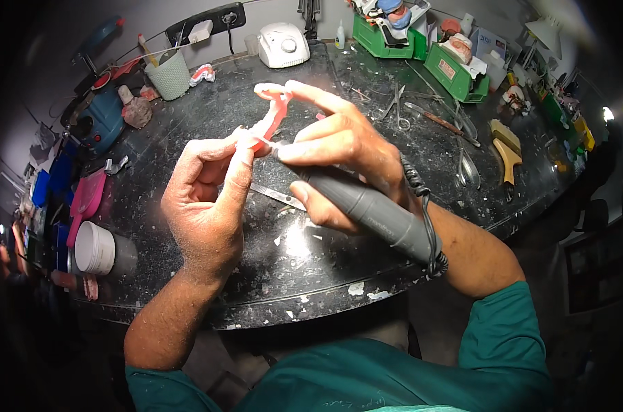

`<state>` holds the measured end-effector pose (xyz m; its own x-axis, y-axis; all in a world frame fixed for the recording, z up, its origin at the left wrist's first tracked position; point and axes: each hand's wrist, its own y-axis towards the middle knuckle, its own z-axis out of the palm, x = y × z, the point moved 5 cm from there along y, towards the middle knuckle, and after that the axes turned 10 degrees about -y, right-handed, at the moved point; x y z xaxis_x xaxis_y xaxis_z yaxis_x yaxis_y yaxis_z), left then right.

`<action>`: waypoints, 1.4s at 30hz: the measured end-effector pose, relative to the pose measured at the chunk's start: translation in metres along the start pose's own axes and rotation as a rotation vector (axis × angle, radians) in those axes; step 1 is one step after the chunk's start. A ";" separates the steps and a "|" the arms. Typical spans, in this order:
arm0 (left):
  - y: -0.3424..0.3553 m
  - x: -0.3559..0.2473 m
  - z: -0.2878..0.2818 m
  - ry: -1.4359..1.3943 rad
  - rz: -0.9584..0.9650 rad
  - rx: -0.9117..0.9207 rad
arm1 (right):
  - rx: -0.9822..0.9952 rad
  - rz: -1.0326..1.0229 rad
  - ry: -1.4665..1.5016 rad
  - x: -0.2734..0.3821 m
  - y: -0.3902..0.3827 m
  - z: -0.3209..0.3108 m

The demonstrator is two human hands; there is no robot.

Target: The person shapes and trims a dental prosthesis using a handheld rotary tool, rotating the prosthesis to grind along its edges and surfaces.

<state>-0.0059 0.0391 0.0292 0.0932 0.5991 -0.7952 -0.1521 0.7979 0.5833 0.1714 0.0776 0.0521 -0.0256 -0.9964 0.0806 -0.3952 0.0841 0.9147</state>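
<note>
My right grip (353, 145) is wrapped around a dark grey rotary handpiece (370, 214), its coiled cord (432, 240) hanging by my wrist; a snag there could make the tip skid. To the left, my left grip (208, 185) pinches the near end of a thin pink dental piece (277, 117), raised above the tabletop (270, 288). The tip sits close to my fingertips, so a catch or loosened pinch could nick skin, and heavy pressure might crack so slim a shape.

Below, the glossy black tabletop is strewn with pale chips along its near edge; a white tub (95, 248) sits left. Farther right lie a wooden-handled brush (508, 156) and scissors (397, 110). Farthest, a white control box (282, 47) and green bins (386, 40) stand near the grey wall (265, 14).
</note>
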 end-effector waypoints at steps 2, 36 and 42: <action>0.000 0.000 0.000 0.022 -0.004 -0.012 | -0.008 0.002 0.035 -0.001 -0.001 0.000; 0.002 0.000 0.003 -0.111 0.020 0.015 | -0.009 0.068 -0.020 0.000 -0.003 -0.001; 0.000 0.003 -0.001 -0.109 0.006 0.018 | 0.008 0.045 0.011 0.003 -0.001 0.002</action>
<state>-0.0065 0.0414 0.0265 0.1989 0.6064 -0.7699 -0.1356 0.7950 0.5912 0.1704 0.0740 0.0506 -0.0333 -0.9914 0.1264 -0.4016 0.1291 0.9067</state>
